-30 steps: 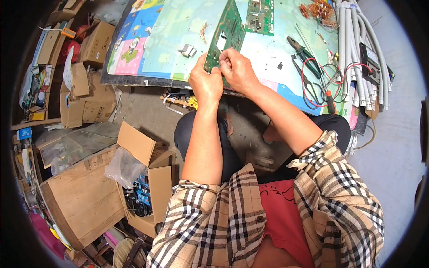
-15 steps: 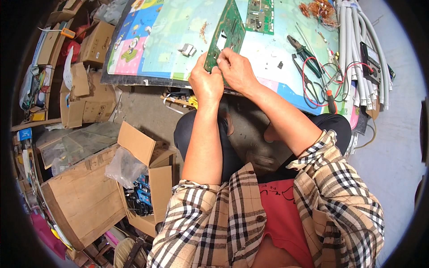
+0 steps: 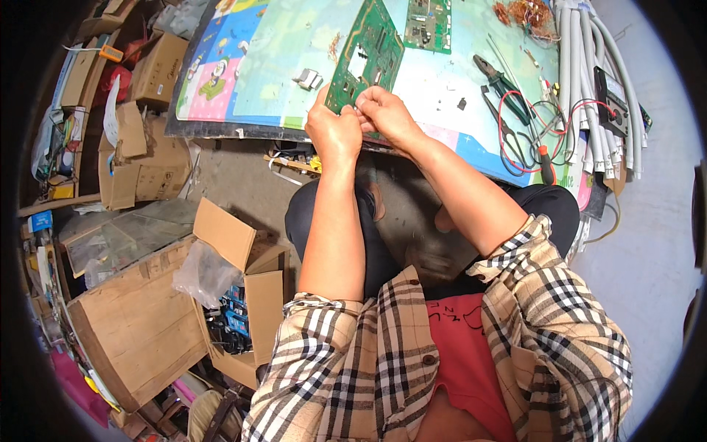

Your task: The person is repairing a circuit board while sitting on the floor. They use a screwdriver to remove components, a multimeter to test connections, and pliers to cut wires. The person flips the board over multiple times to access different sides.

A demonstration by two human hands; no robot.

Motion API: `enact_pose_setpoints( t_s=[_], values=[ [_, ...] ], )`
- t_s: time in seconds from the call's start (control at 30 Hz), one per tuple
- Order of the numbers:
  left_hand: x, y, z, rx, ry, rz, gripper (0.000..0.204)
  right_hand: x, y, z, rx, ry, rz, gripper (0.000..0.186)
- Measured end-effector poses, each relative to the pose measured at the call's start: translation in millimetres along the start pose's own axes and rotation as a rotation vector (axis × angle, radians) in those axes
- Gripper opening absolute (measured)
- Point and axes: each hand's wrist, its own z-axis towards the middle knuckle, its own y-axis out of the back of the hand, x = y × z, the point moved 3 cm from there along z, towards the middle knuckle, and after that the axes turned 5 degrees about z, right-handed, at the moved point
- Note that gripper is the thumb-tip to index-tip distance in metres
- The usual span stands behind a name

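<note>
1. Over on the left, an open cardboard box (image 3: 263, 317) is sitting below table height. Blue and black stuff is showing inside, no clue what it is.
2. On the patterned table mat (image 3: 280, 37), a small silvery piece (image 3: 308, 79) is lying loose.
3. The left hand (image 3: 335, 135) is gripping the lower corner of the board, fingers closed on it. Their tips are hiding behind it.
4. The green circuit board (image 3: 383, 51) is standing tilted up over the near side of the table. Its top is running out of view and its back is facing away. Parts are sitting on it, so I'd guess it's mid-work; can't judge how much is done or left.
5. The right hand (image 3: 389, 118) is bunching its fingers together at the board's lower edge. Can't tell if they're pinching anything.
6. A second circuit board (image 3: 428, 26) is lying farther back, top cut off, and a black bit (image 3: 462, 104) is lying nearer.
7. Far right, pliers (image 3: 508, 92) and a black meter (image 3: 613, 99) are resting untouched among tangled leads.
</note>
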Motion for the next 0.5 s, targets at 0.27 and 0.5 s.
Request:
enact_pose_setpoints(
  t_s=[0.27,0.5],
  values=[
    [-1,-1,1,0.031,0.014,-0.019,0.036,-7,6,-1,-0.028,0.042,-0.016,0.014],
    [-4,-2,-2,0.009,-0.012,-0.032,0.036,-10,8,-6,-0.036,0.104,-0.036,0.012]
  ],
)
